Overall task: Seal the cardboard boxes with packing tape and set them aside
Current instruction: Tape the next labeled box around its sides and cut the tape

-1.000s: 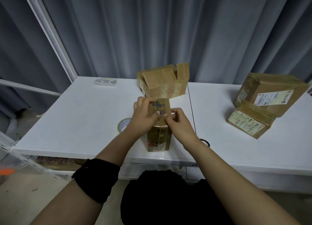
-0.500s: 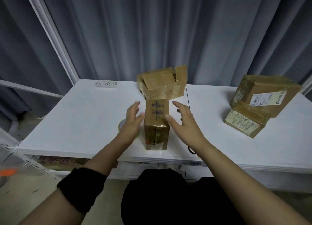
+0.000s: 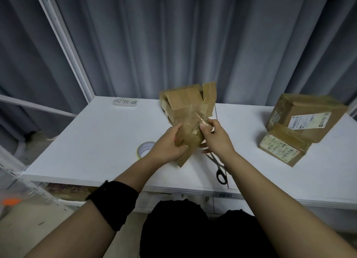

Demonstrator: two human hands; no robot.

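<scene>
A handwritten note (image 3: 125, 103) lies far back on the table (image 3: 87, 141), at the left. Nearer, the tape (image 3: 144, 148) lies flat just beside the left hand (image 3: 168, 145). That hand grips the left side of the box (image 3: 190, 136), thumb across its face. The box is tilted, its top toward the open box (image 3: 185, 103) behind it; whether its low corner touches the table I cannot tell. The right hand (image 3: 216, 139) clamps the box's right side, thumb on the upper corner. Scissors (image 3: 219, 166) lie just below that hand. Far right sit 2 taped boxes: the big box (image 3: 307, 116) behind, touching the flat box (image 3: 282, 149).
</scene>
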